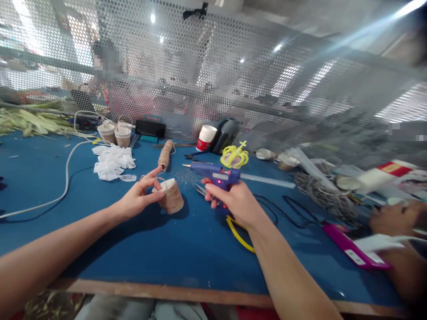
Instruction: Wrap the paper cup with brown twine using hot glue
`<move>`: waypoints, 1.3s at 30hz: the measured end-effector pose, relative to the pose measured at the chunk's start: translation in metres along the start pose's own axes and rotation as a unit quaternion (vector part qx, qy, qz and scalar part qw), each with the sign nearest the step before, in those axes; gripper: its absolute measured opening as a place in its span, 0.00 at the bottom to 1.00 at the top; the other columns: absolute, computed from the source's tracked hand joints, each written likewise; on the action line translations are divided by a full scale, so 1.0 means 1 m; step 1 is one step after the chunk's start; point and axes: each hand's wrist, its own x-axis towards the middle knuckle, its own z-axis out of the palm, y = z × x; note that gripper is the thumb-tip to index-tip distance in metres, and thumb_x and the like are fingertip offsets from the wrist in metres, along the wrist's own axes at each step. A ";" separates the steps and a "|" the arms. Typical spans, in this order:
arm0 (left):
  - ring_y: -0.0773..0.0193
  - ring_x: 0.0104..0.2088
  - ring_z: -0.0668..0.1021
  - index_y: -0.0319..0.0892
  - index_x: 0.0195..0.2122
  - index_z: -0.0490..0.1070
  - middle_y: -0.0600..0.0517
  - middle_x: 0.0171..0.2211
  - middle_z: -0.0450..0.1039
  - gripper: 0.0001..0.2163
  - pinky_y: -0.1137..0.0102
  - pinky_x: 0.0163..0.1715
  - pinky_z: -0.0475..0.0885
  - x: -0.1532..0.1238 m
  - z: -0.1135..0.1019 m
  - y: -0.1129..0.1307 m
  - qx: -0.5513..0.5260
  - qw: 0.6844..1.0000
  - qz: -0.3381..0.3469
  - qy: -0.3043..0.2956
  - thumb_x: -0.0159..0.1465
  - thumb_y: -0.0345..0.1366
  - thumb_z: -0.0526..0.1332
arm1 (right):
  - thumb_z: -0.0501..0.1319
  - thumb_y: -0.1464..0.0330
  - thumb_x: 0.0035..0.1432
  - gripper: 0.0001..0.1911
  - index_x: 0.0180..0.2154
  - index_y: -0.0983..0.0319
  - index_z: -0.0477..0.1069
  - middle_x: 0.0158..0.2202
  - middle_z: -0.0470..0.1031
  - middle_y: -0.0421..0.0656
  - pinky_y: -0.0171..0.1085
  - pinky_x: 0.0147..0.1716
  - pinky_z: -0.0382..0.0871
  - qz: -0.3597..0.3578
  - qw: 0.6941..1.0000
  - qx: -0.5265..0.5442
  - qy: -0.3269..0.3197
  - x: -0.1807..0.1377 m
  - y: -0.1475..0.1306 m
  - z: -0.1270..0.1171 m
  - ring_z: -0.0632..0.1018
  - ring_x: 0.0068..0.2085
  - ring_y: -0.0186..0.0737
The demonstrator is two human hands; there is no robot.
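My left hand (147, 193) pinches the rim of a small paper cup wrapped in brown twine (172, 199), which leans on its side toward me. A strand of the twine runs over the fingers. My right hand (233, 198) is wrapped around a blue glue gun (208, 169) with a small red light on its side. The gun's nozzle points left, above and beyond the cup. From its back end sticks out a long clear glue stick (270, 180). Beneath the right hand lie metal blades (200, 190) and a yellow curved handle (242, 238), partly hidden. A spool of twine (166, 153) lies just behind the cup.
Two finished-looking wrapped cups (122, 135), crumpled white gloves (113, 162), a yellow crown-like piece (234, 156) and stacked paper cups (206, 137) stand farther back. A purple power strip (353, 246), cords and a co-worker's arm (403, 266) are at right. Perforated metal screen (187, 66) behind.
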 end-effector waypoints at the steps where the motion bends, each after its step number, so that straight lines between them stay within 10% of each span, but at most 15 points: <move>1: 0.51 0.64 0.47 0.42 0.25 0.64 0.45 0.65 0.43 0.13 0.55 0.59 0.46 0.000 0.000 0.000 -0.001 1.000 0.003 -0.001 0.54 0.46 0.61 | 0.60 0.61 0.49 0.14 0.33 0.66 0.71 0.18 0.70 0.39 0.31 0.17 0.64 -0.007 1.000 -0.010 -0.009 -0.006 0.000 0.004 0.70 0.17 0.30; 23: 0.52 0.62 0.54 0.42 0.24 0.63 0.43 0.59 0.57 0.11 0.56 0.58 0.50 -0.005 0.005 0.004 0.035 0.999 -0.002 0.015 0.56 0.43 0.60 | 0.56 0.64 0.55 0.13 0.21 0.60 0.65 0.14 0.67 0.36 0.33 0.20 0.64 -0.153 0.950 -0.271 -0.017 -0.040 -0.001 0.021 0.69 0.17 0.33; 39: 0.51 0.62 0.57 0.41 0.25 0.62 0.42 0.59 0.58 0.14 0.57 0.58 0.52 -0.005 0.005 0.005 -0.011 1.000 -0.010 -0.013 0.55 0.47 0.60 | 0.57 0.63 0.53 0.12 0.20 0.59 0.64 0.14 0.67 0.36 0.34 0.23 0.64 -0.125 0.957 -0.262 -0.018 -0.042 -0.005 0.022 0.68 0.18 0.34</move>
